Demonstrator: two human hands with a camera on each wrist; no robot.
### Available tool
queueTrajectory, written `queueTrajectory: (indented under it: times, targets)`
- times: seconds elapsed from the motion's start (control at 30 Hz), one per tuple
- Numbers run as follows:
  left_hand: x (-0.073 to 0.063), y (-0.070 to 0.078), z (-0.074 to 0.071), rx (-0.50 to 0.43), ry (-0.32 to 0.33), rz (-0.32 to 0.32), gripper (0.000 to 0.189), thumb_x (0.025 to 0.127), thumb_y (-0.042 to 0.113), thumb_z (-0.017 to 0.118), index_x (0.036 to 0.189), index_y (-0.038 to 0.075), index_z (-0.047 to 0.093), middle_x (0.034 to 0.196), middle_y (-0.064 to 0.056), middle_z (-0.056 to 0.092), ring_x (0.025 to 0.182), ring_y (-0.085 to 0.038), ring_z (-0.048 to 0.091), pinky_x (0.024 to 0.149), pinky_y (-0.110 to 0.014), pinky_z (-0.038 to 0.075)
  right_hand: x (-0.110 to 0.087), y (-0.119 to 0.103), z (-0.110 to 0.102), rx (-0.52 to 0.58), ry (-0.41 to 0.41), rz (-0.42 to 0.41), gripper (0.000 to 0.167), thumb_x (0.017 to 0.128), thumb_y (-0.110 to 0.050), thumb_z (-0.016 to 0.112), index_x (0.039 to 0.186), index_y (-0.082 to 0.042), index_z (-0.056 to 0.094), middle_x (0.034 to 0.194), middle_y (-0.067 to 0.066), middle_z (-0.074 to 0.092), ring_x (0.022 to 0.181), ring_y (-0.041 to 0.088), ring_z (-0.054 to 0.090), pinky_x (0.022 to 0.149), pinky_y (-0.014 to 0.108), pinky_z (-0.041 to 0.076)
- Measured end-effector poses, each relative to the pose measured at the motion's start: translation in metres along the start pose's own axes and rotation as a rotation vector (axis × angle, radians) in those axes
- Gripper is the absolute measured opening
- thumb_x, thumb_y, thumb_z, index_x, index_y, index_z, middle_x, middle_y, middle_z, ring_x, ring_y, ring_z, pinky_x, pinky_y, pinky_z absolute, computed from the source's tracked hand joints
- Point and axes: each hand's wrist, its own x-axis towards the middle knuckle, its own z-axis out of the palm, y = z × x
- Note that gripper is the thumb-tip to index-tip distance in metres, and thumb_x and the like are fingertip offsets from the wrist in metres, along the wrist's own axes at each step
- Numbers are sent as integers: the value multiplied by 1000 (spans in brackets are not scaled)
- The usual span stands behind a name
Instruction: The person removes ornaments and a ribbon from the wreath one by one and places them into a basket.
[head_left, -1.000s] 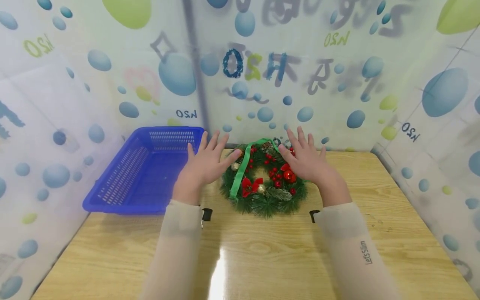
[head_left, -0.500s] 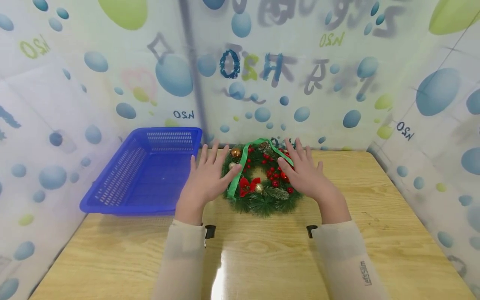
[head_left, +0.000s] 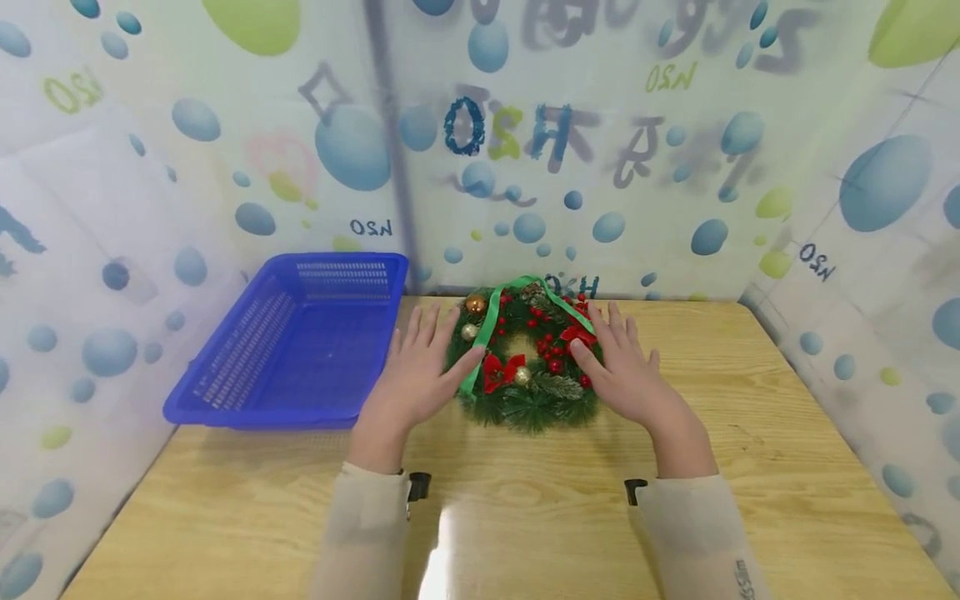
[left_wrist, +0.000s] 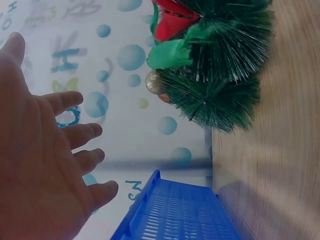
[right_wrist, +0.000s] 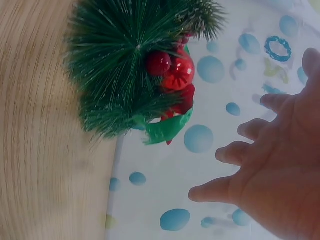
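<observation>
A green Christmas wreath [head_left: 536, 408] with red berries, red bows, gold baubles and a green ribbon [head_left: 491, 317] lies on the wooden table. My left hand [head_left: 416, 367] hovers at its left side, fingers spread, palm down. On the opposite side, my right hand [head_left: 630, 375] is held likewise with fingers spread. Both wrist views show a gap between each palm and the wreath, so neither hand grips it. In the left wrist view the left palm [left_wrist: 40, 165] is bare; the right palm [right_wrist: 280, 160] in the right wrist view holds nothing either.
A blue plastic basket [head_left: 285, 417] with slotted walls stands left of the wreath, close to my left hand. Patterned curtain walls [head_left: 660, 167] enclose the table [head_left: 525, 517] at the back and both sides.
Both hands have drawn back toward me, the right also a little outward, uncovering more of the wreath's edges. The wreath and basket stay in place.
</observation>
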Motion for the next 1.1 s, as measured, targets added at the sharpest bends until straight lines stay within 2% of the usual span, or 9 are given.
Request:
queueTrajectory:
  times: [0.17,0.33,0.47,0.57,0.67,0.83,0.97,1.1]
  targets:
    - [-4,-6,0,-25,-15,-8,87,107,75,30,173,24,5,181,-14,-1,168,-38,-6,133,-66,4,0,5,1,24,-1,21,87,109,-70,29,171,-25,-11,176,14,-26,162,49,-22,114,88,-11]
    - [-4,-6,7,-190,-76,0,86,107,74,33,173,28,3,181,-10,8,166,-41,14,130,-67,22,2,14,5,37,-18,52,92,108,-71,33,170,-25,-18,174,20,-28,161,50,-22,114,89,-8]
    - [-3,-4,12,-278,-106,-10,83,109,69,34,173,25,5,180,-9,13,165,-40,20,130,-64,25,5,23,12,40,-41,68,95,108,-71,35,170,-22,-18,174,24,-26,161,53,-20,113,90,-6]
    - [-1,-4,14,-281,-110,-34,80,111,63,37,173,18,12,178,-14,22,163,-41,26,129,-62,28,8,33,14,45,-52,83,98,107,-72,35,169,-18,-19,174,27,-24,160,56,-17,112,91,-5]
    - [0,-4,17,-258,-128,-59,74,113,54,41,170,10,23,173,-17,33,159,-41,34,128,-61,31,9,45,11,82,-79,109,107,106,-73,39,166,-16,-28,173,26,-26,160,58,-14,117,87,0]
    - [4,-7,25,-199,-171,-82,66,114,44,47,166,6,33,165,-20,46,152,-42,46,124,-59,38,10,62,2,118,-182,183,122,101,-78,47,157,-16,-43,173,28,-21,158,62,11,123,76,20]
    - [5,-9,29,-210,-168,-113,68,113,42,51,167,5,31,166,-22,44,154,-43,43,125,-60,37,12,73,-3,34,-264,206,126,98,-81,48,160,-12,-38,172,38,0,149,62,36,117,75,33]
    - [6,-12,30,-202,-138,-134,68,112,41,54,165,4,34,167,-25,41,155,-46,39,125,-62,35,19,82,-4,-6,-296,180,126,98,-78,53,163,-14,-34,171,39,9,145,62,42,116,75,36]
